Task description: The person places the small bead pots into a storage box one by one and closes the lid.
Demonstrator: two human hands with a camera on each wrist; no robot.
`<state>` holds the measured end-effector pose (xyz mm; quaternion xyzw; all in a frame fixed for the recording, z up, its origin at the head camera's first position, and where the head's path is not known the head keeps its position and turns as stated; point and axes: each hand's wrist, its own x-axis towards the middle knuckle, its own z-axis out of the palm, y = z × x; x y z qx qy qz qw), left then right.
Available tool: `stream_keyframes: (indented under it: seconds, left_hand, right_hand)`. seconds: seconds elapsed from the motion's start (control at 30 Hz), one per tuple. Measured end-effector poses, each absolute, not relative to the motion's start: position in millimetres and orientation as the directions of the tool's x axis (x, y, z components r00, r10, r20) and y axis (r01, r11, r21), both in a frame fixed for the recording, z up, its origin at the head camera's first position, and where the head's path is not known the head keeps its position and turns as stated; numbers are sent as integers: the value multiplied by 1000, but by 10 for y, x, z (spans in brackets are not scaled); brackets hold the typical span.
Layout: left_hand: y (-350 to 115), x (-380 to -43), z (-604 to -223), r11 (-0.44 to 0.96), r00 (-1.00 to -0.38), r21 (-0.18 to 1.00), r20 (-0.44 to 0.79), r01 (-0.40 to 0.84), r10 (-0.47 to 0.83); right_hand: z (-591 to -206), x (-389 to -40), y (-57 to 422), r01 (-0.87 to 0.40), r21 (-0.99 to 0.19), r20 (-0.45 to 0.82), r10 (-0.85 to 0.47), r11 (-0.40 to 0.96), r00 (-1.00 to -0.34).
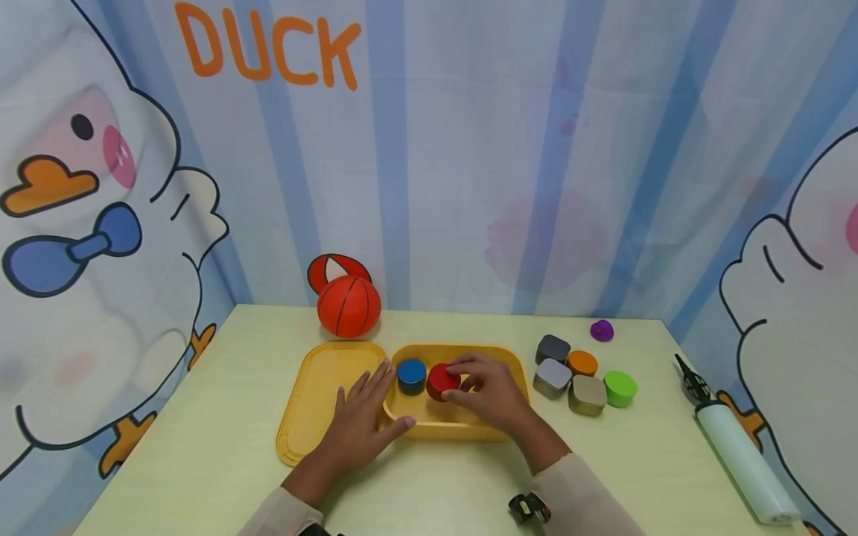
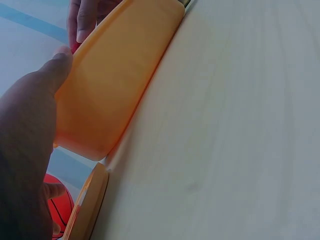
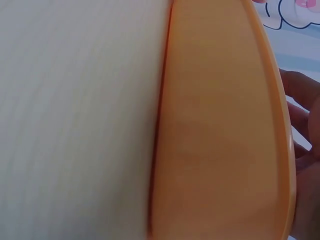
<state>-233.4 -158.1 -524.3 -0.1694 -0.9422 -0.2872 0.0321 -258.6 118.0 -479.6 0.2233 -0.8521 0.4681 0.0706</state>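
Observation:
A yellow-orange plastic box [image 1: 469, 430] stands on the table, its wall also filling much of both wrist views. Inside it, toward the left end, sits a round blue-topped container [image 1: 411, 376]. Beside that one, my right hand [image 1: 492, 391] pinches a round red container [image 1: 443, 382] between thumb and fingers. My left hand [image 1: 362, 422] lies against the box's left end with fingers extended and thumb along the near rim. Under and beyond the left hand is a matching yellow lid [image 1: 302, 417], flat on the table.
Right of the box cluster a dark grey container [image 1: 553, 348], a lavender one [image 1: 553, 378], an orange one [image 1: 582, 363], a beige one [image 1: 588, 395] and a green one [image 1: 620, 388]. A red basketball-like object [image 1: 349, 306], a small purple item [image 1: 602, 330] and a pale cylinder [image 1: 747, 461] lie farther out.

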Motion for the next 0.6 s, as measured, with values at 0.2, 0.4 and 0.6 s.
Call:
stream_keyframes:
  seconds: [0.2, 0.4, 0.6]
  left_hand:
    - [-1579, -2339, -5235, 772, -937, 533, 163, 347, 308]
    - [-1584, -2340, -5241, 777, -935, 521, 168, 353, 312]
    - [-1588, -2341, -5232, 774, -933, 521, 173, 360, 317]
  right_hand:
    - [-4765, -2603, 1090, -391, -789, 216, -381, 474, -899]
    - [-4777, -2641, 1033, -399, -781, 184, -433, 481, -882]
    - [-4765, -2667, 964, -413, -773, 162, -480, 482, -862]
